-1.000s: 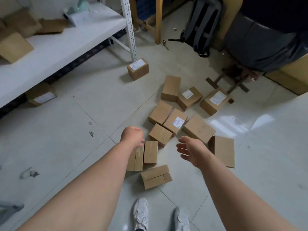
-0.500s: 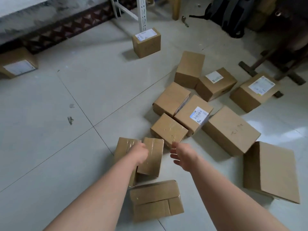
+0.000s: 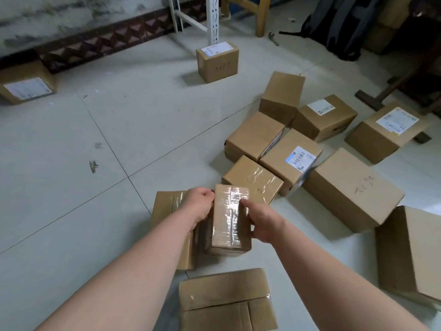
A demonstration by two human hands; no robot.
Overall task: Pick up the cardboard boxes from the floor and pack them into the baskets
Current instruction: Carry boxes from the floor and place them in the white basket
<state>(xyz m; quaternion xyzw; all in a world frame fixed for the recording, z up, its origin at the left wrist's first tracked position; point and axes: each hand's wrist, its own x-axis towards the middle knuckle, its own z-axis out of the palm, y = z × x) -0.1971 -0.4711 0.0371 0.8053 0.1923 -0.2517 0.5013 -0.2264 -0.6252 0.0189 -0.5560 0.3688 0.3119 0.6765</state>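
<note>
floor (image 3: 119, 130) strewn with cardboard boxes (image 3: 353, 187), centre to right | taped box (image 3: 230, 220) at lower centre, just beside flat box (image 3: 167, 204) | left hand (image 3: 199, 206) and right hand (image 3: 263, 223) clamp its 2 long sides | squeeze evenly, lift straight, tape looks slick | no baskets in view

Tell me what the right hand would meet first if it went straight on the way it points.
The narrow taped box: the right hand grips its side. Pushed on leftward, it would likely press that box into the left hand on the other side.
</note>
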